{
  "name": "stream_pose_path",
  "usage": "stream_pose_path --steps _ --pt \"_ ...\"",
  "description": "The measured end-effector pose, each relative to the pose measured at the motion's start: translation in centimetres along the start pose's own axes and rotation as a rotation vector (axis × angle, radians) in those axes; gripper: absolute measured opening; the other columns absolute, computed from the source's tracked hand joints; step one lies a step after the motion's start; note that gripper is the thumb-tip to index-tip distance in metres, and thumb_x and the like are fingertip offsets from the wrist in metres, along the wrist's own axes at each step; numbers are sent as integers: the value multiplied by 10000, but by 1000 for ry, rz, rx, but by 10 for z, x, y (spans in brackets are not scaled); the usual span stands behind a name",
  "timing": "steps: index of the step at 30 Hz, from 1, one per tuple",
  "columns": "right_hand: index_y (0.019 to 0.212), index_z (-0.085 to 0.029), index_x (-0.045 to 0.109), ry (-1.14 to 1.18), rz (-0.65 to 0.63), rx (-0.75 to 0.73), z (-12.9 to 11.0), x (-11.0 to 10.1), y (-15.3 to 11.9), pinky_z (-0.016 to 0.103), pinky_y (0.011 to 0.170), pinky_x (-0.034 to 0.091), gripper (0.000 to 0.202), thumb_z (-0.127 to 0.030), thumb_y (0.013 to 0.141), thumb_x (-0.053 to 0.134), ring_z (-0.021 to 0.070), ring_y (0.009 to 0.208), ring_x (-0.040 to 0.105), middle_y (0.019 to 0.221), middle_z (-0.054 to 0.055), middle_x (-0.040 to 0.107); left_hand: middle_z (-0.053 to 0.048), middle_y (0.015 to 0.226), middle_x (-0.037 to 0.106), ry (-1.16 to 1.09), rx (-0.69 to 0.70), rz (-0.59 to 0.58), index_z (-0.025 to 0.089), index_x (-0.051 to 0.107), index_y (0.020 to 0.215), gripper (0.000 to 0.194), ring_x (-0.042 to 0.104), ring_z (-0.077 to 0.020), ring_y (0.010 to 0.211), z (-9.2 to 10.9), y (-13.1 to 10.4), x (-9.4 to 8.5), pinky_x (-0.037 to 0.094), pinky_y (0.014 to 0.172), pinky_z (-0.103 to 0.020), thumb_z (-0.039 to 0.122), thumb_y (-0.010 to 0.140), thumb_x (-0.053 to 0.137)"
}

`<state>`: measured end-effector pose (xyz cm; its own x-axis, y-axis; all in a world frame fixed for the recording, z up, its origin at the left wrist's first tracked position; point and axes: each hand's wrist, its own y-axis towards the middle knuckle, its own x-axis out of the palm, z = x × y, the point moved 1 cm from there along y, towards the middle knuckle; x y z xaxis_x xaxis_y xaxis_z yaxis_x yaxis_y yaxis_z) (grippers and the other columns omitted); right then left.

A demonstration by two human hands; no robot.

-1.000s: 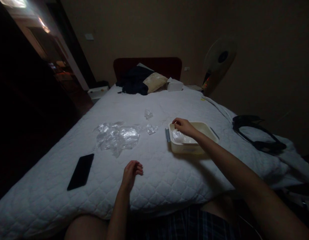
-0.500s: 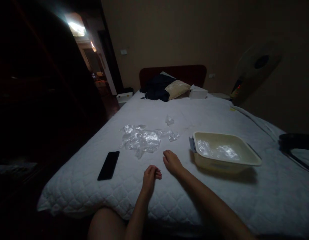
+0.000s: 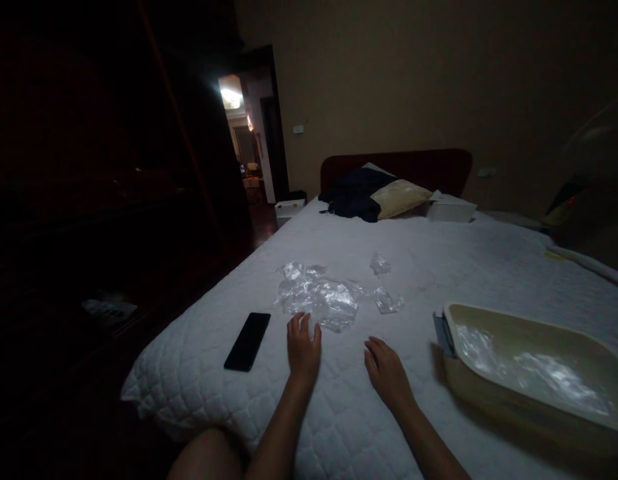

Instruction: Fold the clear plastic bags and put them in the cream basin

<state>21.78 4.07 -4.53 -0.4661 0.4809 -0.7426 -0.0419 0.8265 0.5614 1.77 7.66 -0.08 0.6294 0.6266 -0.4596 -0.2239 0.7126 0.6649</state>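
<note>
Crumpled clear plastic bags (image 3: 321,297) lie in a loose heap on the white quilted bed cover (image 3: 339,420). My left hand (image 3: 303,343) is at the near edge of the heap with fingers spread; whether its fingertips touch the plastic I cannot tell. My right hand (image 3: 387,373) hovers or rests over the cover, fingers apart and holding nothing. Two smaller pieces, a plastic bag (image 3: 387,301) and another crumpled bag (image 3: 380,263), lie beyond it. To the right stands a cream plastic bin (image 3: 519,400) with clear plastic inside and a grey side clip.
A black phone (image 3: 247,341) lies left of my left hand. Dark clothing (image 3: 356,193), a beige pillow (image 3: 401,198) and a white box (image 3: 453,210) sit by the headboard (image 3: 439,163). A blurred fan (image 3: 599,147) stands at the far right.
The view has turned left, so the bin sits farther right. My left hand has reached forward to the plastic and spread its fingers. My right hand is now farther from the heap.
</note>
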Motion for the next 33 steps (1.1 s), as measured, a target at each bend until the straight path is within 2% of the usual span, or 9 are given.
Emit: stream_pose_path --steps 5,7,10,16,21,23,26,29,33 --pt "1011 -114 590 15 -33 19 -1 -3 1 388 902 420 284 -241 838 405 227 1020 538 1086 143 586 -104 965 557 18 -12 -91 137 555 1010 243 490 -216 956 -9 -5 24 426 855 -398 208 841 395" --pt "1012 -109 589 17 -46 23 -2 -4 2 388 907 415 289 -249 840 403 226 1021 535 1087 143 585 -99 935 565 6 -15 -105 139 559 1001 248 496 -211 938 -12 -9 26 431 845 -398 187 846 372" --pt "1005 -107 589 30 -57 27 -1 -4 2 385 909 414 291 -260 840 404 222 1014 536 1082 138 586 -108 1011 541 -14 -15 -81 140 548 1029 253 480 -212 993 -11 -10 21 415 880 -402 178 828 400" --pt "995 -113 586 50 -57 24 1 -5 3 388 899 420 295 -287 839 405 223 997 543 1067 133 589 -99 1118 504 10 -5 -34 156 515 1082 286 441 -202 1089 -16 -3 -7 374 937 -386 173 820 404" --pt "996 -109 584 40 -61 2 5 -2 3 379 882 430 303 -298 834 411 222 981 551 1061 132 591 -101 1086 533 240 107 -106 156 520 1069 283 454 -216 1066 -47 7 -52 331 949 -399 188 804 426" --pt "1003 -111 580 29 -58 -6 7 0 2 385 881 431 310 -305 833 409 225 983 550 1063 131 592 -124 1115 517 392 46 -75 134 493 1115 348 435 -245 1086 -64 11 -69 312 947 -414 240 784 462" --pt "1019 -111 570 25 -44 -12 9 1 2 390 886 428 325 -318 828 408 231 993 546 1070 135 589 -157 1120 502 589 -135 -76 98 453 1157 497 442 -290 1053 -84 14 -85 337 886 -428 365 741 508" --pt "1028 -111 561 26 -34 -13 9 1 2 389 888 429 332 -325 820 415 234 992 546 1068 135 590 -150 1057 527 699 -236 -149 102 461 1143 542 467 -294 988 -92 16 -89 350 829 -417 444 725 498" --pt "1018 -122 562 29 -47 -15 10 0 1 389 875 438 325 -330 818 413 233 979 554 1058 127 593 -155 1012 539 780 -289 -194 89 451 1162 562 468 -293 967 -91 22 -87 340 807 -409 444 727 483"
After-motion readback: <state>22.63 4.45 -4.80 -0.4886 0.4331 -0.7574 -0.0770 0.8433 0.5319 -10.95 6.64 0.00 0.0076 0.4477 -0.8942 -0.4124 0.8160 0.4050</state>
